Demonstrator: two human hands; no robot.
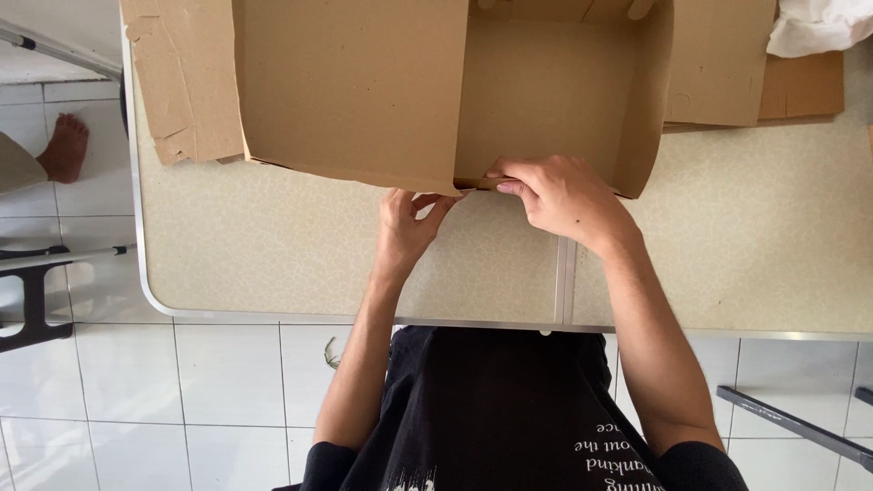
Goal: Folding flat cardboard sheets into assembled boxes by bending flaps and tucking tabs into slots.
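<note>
Fingertips of my right hand (562, 195) were pinched narrow on the near bottom edge of the cardboard box (455, 91), thumb under and fingers over the lip. My left hand (406, 227) sat just beside it, at about eight o'clock from the right, with fingers curled up against the same edge at the box's near corner; they touched the card, but I could not tell whether they gripped it or only steadied it.

The box lay open-sided toward me at twelve o'clock on the speckled folding table (273, 255), with one broad panel to the left and the hollow interior to the right. I judged the step in hand to be the folding or seating of a bottom flap along that near edge. The next move would call for both hands to press together along the crease, keeping the panel square so the card did not buckle.

Loose cardboard sheets (177, 82) lay flat at ten o'clock, and more card (800, 86) at two o'clock under a white crumpled bag or cloth (818, 23). Someone else's bare foot (64, 145) rested on the tiled floor (182, 391) at nine o'clock.

The far end of the box was cut off by the top of the view, so I could not see whether it was closed. The flap under my right fingers was mostly hidden by the hand, and the white thing at the corner was too cropped to identify.
</note>
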